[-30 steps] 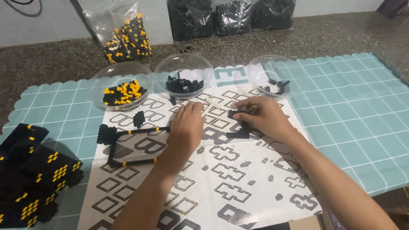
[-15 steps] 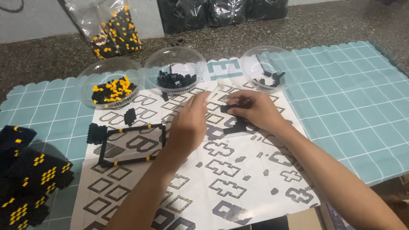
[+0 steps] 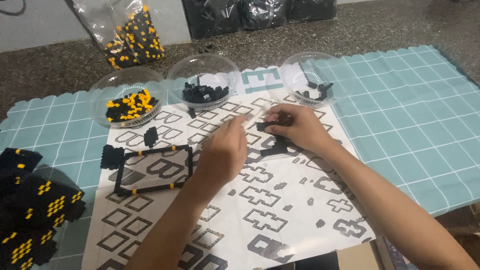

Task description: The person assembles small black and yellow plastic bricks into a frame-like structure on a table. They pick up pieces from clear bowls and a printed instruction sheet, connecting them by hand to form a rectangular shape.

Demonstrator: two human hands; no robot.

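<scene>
Nearest me, both forearms reach up over a white sheet [image 3: 280, 220] printed with grey and black block outlines, which lies on a teal gridded mat [image 3: 410, 130] on the desk. At the near left edge sits a heap of black panels [image 3: 35, 210] dotted with yellow studs.

A little farther in, on the sheet's left part, lies a rectangular black frame [image 3: 152, 170] built of small bricks with a few yellow ones at its corners; a black chunk [image 3: 111, 156] touches its left end, and another small black cluster [image 3: 150, 136] lies just above it.

The left hand [image 3: 225, 150] hovers right of the frame, fingers curled loosely; a thin pale stick seems to run from its fingertips toward the other hand, though I cannot tell whether it grips it. The right hand [image 3: 297, 130] is just beside it, fingers bent down and pinching a small black brick piece [image 3: 265, 126] against the sheet, with more black pieces [image 3: 277, 147] under the palm.

Beyond the hands stand three clear bowls in a row: the left bowl [image 3: 127, 102] holds black and yellow bricks, the middle bowl [image 3: 204, 90] black ones, the right bowl [image 3: 312, 82] only a few black bits.

Farthest off, on the speckled desk, a clear bag [image 3: 131, 35] of black and yellow bricks leans near the wall, with dark bags [image 3: 250, 12] to its right
</scene>
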